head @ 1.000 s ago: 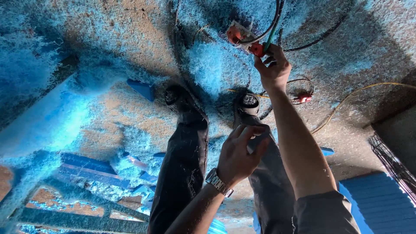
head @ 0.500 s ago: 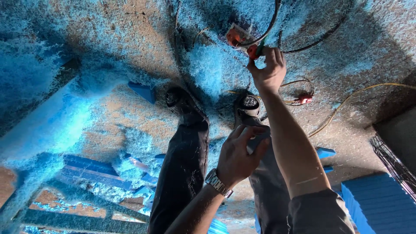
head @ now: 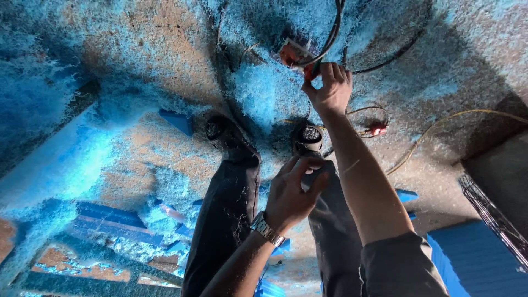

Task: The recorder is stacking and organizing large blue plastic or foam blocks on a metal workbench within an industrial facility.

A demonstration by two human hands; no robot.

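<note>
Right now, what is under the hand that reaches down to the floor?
The right hand covers a small red tool; only its tip shows. Around it: black cable and blue shavings. The rest is hidden.

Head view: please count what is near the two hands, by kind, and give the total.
Hands: 2, the right hand reaching down at the black cable, the left hand raised with a wristwatch
Black cables: 1
Orange-and-white device on the floor: 1
Shoes: 2
Thin yellow cord: 1
Total: 7, the wristwatch not counted
</note>
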